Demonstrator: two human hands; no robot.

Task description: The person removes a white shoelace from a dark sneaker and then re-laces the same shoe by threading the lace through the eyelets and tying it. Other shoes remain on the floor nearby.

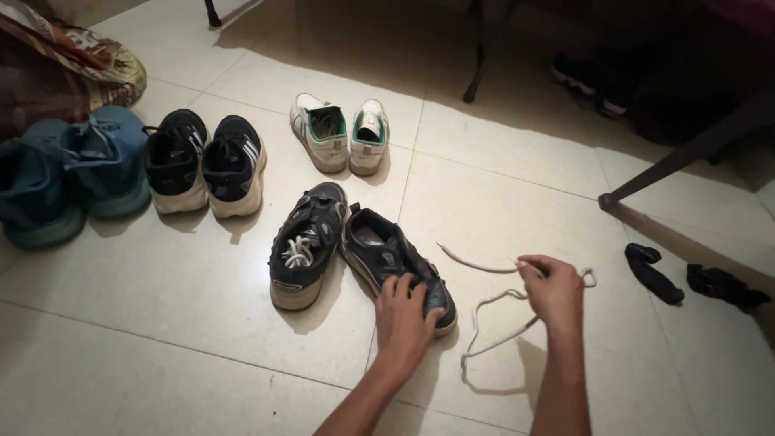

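Observation:
Two dark sneakers lie on the tiled floor. The left one [304, 245] has white laces in it. The right one [395, 262] has no lace showing, and my left hand [403, 317] rests on its toe end. My right hand [554, 286] pinches a loose white shoelace [488, 316] just to the right of that shoe. One end of the lace points left toward the shoe, and the rest curls down onto the floor below my hand.
A white pair with green trim [340, 133] stands behind, a black-and-white pair [205, 161] to the left, a teal pair [69, 173] at far left. Black socks [652, 274] lie at right. Dark furniture legs [682, 157] and a patterned bag [60, 64] border the floor.

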